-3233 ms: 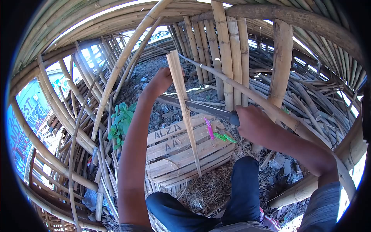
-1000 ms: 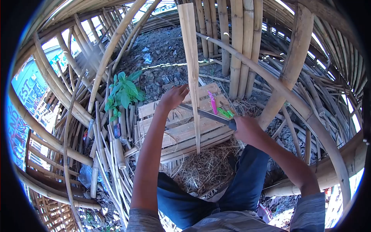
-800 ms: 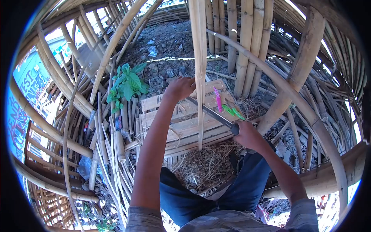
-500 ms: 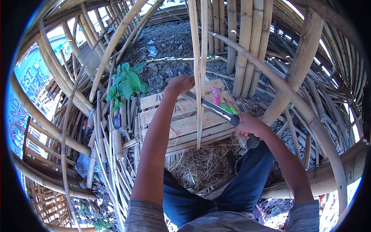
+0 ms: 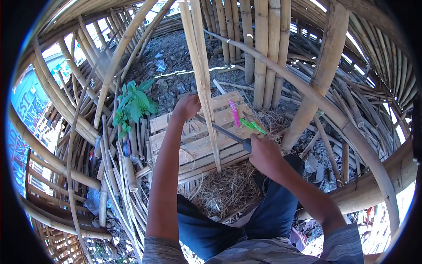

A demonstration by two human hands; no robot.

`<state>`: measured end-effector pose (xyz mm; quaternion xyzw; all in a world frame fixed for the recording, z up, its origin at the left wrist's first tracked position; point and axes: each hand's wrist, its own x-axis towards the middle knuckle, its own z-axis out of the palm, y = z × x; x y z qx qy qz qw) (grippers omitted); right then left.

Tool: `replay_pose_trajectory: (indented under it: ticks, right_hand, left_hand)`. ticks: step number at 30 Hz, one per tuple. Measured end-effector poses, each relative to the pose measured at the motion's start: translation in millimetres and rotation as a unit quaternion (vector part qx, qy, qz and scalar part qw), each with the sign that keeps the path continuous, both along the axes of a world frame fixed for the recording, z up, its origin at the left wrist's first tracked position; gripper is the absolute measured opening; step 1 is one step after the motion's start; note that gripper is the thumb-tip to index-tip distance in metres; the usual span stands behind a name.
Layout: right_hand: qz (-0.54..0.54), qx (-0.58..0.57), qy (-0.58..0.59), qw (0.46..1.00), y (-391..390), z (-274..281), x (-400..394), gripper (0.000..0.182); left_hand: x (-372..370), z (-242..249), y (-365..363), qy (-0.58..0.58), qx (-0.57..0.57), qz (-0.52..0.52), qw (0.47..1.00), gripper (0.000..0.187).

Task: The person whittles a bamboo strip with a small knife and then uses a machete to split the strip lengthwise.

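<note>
Two pale split bamboo strips (image 5: 201,66) stand nearly upright in front of me, their lower end at the near edge of a slatted wooden crate (image 5: 193,147). My right hand (image 5: 262,152) is closed round the dark handle of a long knife (image 5: 228,133), whose blade crosses the strips over the crate. My left hand (image 5: 187,107) is at the left side of the strips, near the blade's far end; its fingers are partly hidden behind the strips. A pink object (image 5: 234,113) and a green object (image 5: 252,126) lie on the crate's right part.
Straw (image 5: 224,191) covers the ground between my legs. A leafy plant (image 5: 135,104) and thin bamboo strips are at the left. Thick bamboo poles (image 5: 267,53) stand behind the crate, and a bent pole (image 5: 303,86) arcs across the right.
The view has shifted, so the scene sits further left. My right hand and the knife have moved closer to the strips, and the strips lean a little more to the left.
</note>
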<state>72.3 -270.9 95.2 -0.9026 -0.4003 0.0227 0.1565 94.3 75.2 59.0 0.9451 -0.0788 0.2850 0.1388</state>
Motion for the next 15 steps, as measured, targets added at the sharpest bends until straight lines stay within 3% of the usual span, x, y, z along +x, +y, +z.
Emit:
replay_pose_trajectory:
  ticks: [2,4,5,6,8,12,14,15]
  right_hand:
    - [-0.035,0.043,0.021,0.998,5.0,-25.6,-18.1,0.031]
    - [-0.018,0.052,0.062,0.997,9.7,-77.3,-23.5,0.033]
    - [-0.011,0.031,0.065,0.997,11.1,-88.6,-27.9,0.033]
    - [-0.005,0.019,0.059,0.998,19.4,-91.6,-22.4,0.032]
    - [-0.007,0.003,0.074,0.997,14.1,-61.4,-20.3,0.029]
    - [0.009,-0.038,0.045,0.998,0.7,-27.7,4.0,0.025]
    - [0.022,-0.035,0.062,0.997,-7.4,-28.3,6.1,0.029]
    - [0.021,-0.035,0.058,0.997,-9.4,-28.2,2.4,0.029]
  left_hand:
    - [-7.5,-2.8,1.7,0.011,0.030,0.012,0.999,0.029]
    - [-18.4,-8.6,-6.0,0.159,-0.091,0.074,0.980,0.030]
    - [-24.4,-11.3,-17.6,0.178,-0.074,0.091,0.977,0.031]
    - [-34.9,-7.2,-21.5,0.114,-0.056,0.079,0.989,0.035]
    - [-32.0,-34.0,2.5,0.089,-0.167,0.020,0.982,0.036]
    - [-24.1,-36.0,-21.4,0.147,-0.173,0.052,0.972,0.045]
    - [-16.3,-16.9,-42.6,0.140,-0.383,-0.039,0.912,0.062]
    - [-10.5,-6.7,-49.2,0.103,-0.478,-0.134,0.862,0.072]
